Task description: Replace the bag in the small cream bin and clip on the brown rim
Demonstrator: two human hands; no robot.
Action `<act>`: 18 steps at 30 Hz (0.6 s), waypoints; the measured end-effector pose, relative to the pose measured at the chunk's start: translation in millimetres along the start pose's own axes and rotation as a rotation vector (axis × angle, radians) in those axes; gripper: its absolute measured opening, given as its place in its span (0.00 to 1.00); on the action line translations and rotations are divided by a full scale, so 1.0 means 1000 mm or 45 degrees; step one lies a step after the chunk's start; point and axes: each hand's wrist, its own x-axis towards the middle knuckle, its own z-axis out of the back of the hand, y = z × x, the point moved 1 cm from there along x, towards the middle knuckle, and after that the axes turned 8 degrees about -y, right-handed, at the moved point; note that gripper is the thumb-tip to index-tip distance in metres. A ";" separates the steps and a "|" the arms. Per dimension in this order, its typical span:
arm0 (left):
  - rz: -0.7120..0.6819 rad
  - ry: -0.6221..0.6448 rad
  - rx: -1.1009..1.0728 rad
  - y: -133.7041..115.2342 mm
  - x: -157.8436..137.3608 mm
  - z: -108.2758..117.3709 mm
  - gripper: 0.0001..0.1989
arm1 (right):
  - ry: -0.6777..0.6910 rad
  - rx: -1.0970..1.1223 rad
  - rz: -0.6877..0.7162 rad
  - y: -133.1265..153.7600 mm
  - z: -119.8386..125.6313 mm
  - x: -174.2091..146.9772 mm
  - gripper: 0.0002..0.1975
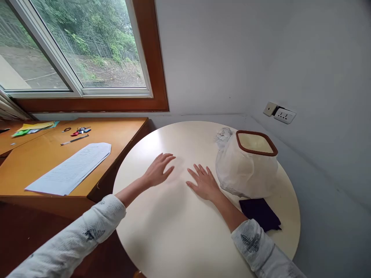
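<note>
Left hand (pixel 159 170) is holding nothing, fingers loosely parted, palm turning down and inward over the round cream table (pixel 162 231); cannot tell if it is touching the surface. Right hand (pixel 204 182) is also gripping nothing, lying palm-down with fingers fanning out, apparently resting on the tabletop just across from the left fingertips; a gap is separating the two. A brown-rimmed bin (pixel 257 152) in a whitish plastic bag (pixel 243 173) is standing just right of the right hand, nearest thing to it, opening facing up, bag bulging around the sides. A crumpled bag end (pixel 224 135) is sticking out beyond the right fingertips, on the bin's near-left side. Folded dark purple cloth (pixel 260 214) is lying flat right of the right wrist, next to the bag's base. Light grey sleeves (pixel 78 239) with dark prints are covering both forearms. Left of the left hand, a wooden desk (pixel 124 133) is carrying printed sheets (pixel 71 168), closest to that hand; farther off, a pen (pixel 74 140), a bunch of keys (pixel 82 131), a black ring (pixel 66 129) and yellow and green papers (pixel 36 127) are lying. Past the left hand, a window (pixel 95 50) is showing trees and a fence. Far right of both hands, a wall socket (pixel 285 115) is sitting beside another plate (pixel 269 109).
</note>
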 end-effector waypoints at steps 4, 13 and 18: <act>-0.227 0.387 0.686 0.019 -0.030 -0.024 0.29 | -0.025 0.016 0.011 -0.001 -0.002 0.001 0.32; -0.248 0.443 0.806 0.025 -0.036 -0.028 0.30 | 0.011 0.016 0.003 -0.001 -0.001 0.001 0.32; -0.256 0.436 0.754 0.029 -0.037 -0.029 0.30 | 0.028 -0.002 -0.014 0.002 0.002 0.001 0.31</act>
